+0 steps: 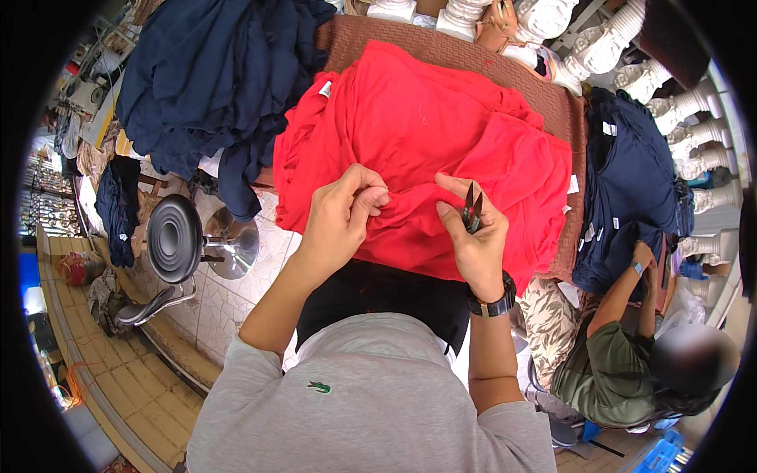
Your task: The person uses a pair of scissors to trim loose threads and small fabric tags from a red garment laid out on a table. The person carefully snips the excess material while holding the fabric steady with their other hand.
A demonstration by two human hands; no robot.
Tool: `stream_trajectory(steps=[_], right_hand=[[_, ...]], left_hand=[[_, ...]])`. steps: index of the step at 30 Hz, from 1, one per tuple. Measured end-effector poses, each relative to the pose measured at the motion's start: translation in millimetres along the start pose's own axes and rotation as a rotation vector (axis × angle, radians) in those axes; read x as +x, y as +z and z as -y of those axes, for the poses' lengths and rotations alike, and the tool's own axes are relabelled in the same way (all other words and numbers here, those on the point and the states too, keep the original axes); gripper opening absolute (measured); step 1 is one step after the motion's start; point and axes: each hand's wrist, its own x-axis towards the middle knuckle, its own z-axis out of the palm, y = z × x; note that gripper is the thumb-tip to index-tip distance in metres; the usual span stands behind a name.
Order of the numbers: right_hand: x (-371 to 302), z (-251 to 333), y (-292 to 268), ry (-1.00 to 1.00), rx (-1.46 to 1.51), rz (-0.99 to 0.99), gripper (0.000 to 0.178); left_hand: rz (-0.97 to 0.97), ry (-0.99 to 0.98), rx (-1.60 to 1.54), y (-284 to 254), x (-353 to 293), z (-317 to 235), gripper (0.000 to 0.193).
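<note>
A heap of red garments (441, 110) with small white labels lies in front of me. My left hand (343, 213) is closed in a pinch at the near part of the heap, with a fold of red cloth at its fingertips. To its right, my right hand (479, 240) holds black thread snips (472, 209), blades pointing up and away from me. The thumb and forefinger of that hand are at the same red fold, and a stretch of cloth runs between my hands. Whether a loose thread is between the fingers is too small to tell.
The table has a brown textured cover (347, 35). Dark blue garments (213, 79) are piled at the left, and another navy stack (627, 173) lies at the right, where a seated person (607, 363) handles it. A black stool (173, 236) stands left; white balusters (607, 47) line the far side.
</note>
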Motion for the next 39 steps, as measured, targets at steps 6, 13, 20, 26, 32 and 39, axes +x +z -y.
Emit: stream_trajectory(steps=[6,13,20,26,32,39], right_hand=[[0.7,-0.6,3.8,-0.057,0.014,0.008,0.038],[-2.5,0.9,0.6,0.018,0.032,0.013,0.038],[-2.1,10.2,12.3,-0.044,-0.313,-0.236,0.025],[-37.1,24.8,37.5,0.506,0.411,0.199,0.049],[-36.3,0.7,52.6,0.577,0.416,0.192,0.049],[-30.0,-2.2,54.8,0.563,0.422,0.187,0.046]], left_hand=[[0.006,0.123,0.208,9.5,-0.9,-10.4,0.017],[0.033,-0.053,0.093,2.0,1.0,-3.4,0.011],[0.040,-0.102,-0.233,9.0,-3.5,1.6,0.011],[0.027,-0.099,-0.197,12.2,-10.4,5.8,0.013],[0.003,-0.043,-0.205,13.9,-13.3,12.2,0.014],[0.046,-0.042,-0.160,11.5,-15.1,5.0,0.011]])
